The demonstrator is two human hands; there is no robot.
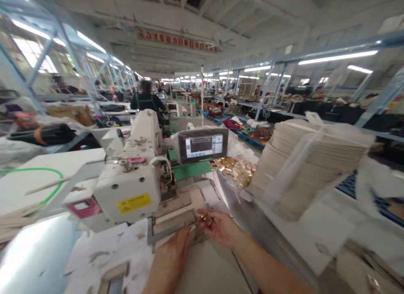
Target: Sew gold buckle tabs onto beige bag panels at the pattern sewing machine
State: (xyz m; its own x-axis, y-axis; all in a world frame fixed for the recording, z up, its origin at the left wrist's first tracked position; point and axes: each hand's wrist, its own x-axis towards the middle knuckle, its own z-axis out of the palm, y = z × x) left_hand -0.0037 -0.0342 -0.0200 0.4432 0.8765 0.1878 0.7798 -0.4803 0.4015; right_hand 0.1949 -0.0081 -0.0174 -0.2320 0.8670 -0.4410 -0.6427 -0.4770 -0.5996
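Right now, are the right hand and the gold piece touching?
Touching: the head view shows the right hand gripping the gold piece at its fingertips.

We have room to pass just in front of the sewing machine [129, 193], over the white tabletop [101, 260]; its metal work clamp [167, 231] juts into that path, and the bagged stack of beige pieces [311, 167] blocks the way to its right.

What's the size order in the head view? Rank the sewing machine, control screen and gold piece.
1. Sewing machine
2. Control screen
3. Gold metal piece, pinched in the right hand

bagged beige panels [311, 167], machine touchscreen [203, 145], gold fittings [235, 171]
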